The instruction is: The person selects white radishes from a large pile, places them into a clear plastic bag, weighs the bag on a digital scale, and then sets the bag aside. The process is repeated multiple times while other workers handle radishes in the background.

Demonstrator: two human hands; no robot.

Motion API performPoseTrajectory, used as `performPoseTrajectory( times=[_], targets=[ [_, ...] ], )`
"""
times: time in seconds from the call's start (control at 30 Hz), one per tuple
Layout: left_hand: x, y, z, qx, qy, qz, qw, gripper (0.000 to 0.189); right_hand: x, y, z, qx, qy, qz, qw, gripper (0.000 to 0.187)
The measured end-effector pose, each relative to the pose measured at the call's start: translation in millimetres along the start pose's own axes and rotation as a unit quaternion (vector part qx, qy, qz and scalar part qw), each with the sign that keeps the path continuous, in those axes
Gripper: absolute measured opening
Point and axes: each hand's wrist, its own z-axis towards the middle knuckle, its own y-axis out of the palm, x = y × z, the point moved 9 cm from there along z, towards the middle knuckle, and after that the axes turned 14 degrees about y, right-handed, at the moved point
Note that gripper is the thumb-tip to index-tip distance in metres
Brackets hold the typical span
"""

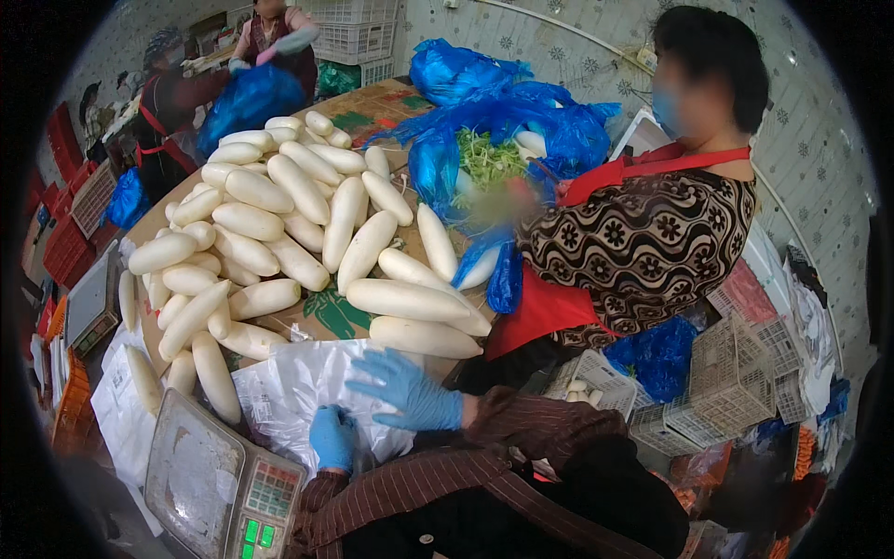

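Clear plastic bags (297, 381) lie at the table's near edge, creased and shiny. My left hand (332, 439), in a blue glove, has its fingers curled on the film of the front bag. Over the same bags my right hand (399, 388) is spread, also blue-gloved, with its fingers apart and holding nothing. Just beyond it rests a large white daikon radish (424, 337). A big heap of daikon radishes (260, 211) covers much of the cardboard-topped table (398, 105). To the left of my left hand stands a digital scale (199, 465) with a worn metal plate.
A co-worker (628, 230) in a red apron works at the right beside blue plastic bags (513, 105) holding greens (489, 161). Two people (164, 119) handle a blue bag at the far left. Plastic crates (730, 370) stand at right; another scale (94, 297) is at left.
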Motion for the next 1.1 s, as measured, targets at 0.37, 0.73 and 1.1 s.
performPoseTrajectory(
  times=[0.37, 0.73, 1.1],
  targets=[
    [2.4, -255.0, 66.7, 0.305, 0.081, -0.506, 0.803, 0.02, 77.4, 77.0, -41.0, -0.169, 0.095, 0.155, 0.969, 0.032],
    [53.5, -175.1, 83.9, 0.227, -0.008, -0.333, 0.915, 0.013, 58.7, -36.4, 46.7, 0.048, 0.237, 0.46, 0.855, 0.028],
    [112.7, -81.0, 27.6, 0.056, 0.173, -0.084, 0.98, 0.015, 45.9, 17.9, 21.4, -0.185, 0.322, 0.069, 0.926, 0.048]
  ],
)
